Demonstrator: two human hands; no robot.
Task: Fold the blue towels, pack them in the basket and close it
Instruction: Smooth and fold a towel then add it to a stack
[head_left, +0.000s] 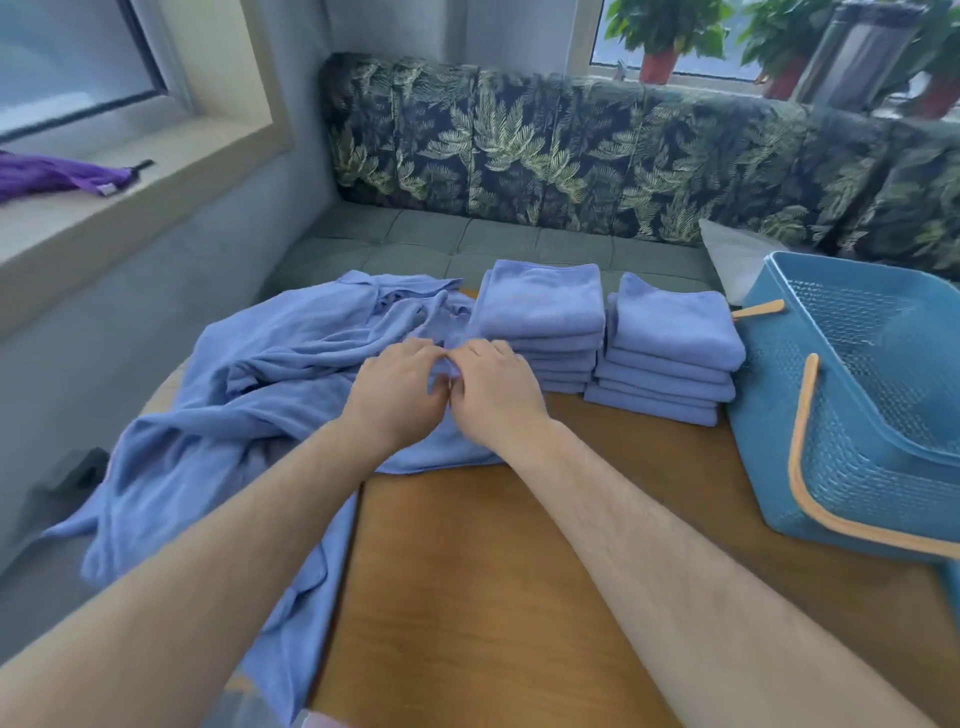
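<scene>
Fingers (415, 356) of both hands pinch a bunched fold of a loose blue towel (441, 447) near the middle of the desk (493, 571).
The left hand (397, 395) and right hand (493, 389) meet knuckle to knuckle, fingers curled on the cloth. The towel merges with a crumpled heap (249, 395) that spreads toward 9 o'clock and hangs over the desk's edge. At 1 o'clock two piles of folded towels stand side by side: the left stack (540, 312) just beside the right hand, the right stack (670, 338) next to it. The blue lattice basket (841, 457) sits open at 3 o'clock, with a tan handle (802, 415) against its wall. At 10 o'clock a purple umbrella (57, 174) lies on the windowsill.
</scene>
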